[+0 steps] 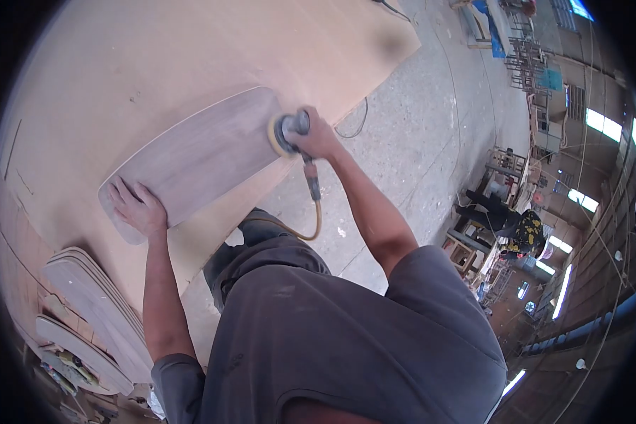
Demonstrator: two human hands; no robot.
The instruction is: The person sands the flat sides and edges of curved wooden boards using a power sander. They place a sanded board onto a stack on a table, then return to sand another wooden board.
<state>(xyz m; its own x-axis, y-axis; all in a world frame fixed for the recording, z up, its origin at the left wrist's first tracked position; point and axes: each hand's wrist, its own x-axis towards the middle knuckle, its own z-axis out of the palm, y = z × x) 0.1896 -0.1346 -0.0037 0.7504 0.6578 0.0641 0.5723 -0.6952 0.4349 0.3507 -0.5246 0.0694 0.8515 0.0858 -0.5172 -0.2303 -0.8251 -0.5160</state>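
Observation:
A long wooden board (198, 152) with rounded corners lies flat on the pale work table (191, 49). My left hand (138, 207) rests on the board's near-left end, fingers spread over its surface. In my right hand (315, 136) is a sander (290, 133) with a round yellowish pad, gripped by its top. The pad is tilted at the board's right end; whether it touches the wood I cannot tell. A tan hose (319, 219) runs down from the sander's handle and back past my legs.
Several similar boards (95, 290) are stacked at the lower left, near some tools (67, 374). Beyond the table's right edge lies a concrete floor (431, 134) with a loose cable (364, 120). Another person (523, 230) stands by cluttered benches at the far right.

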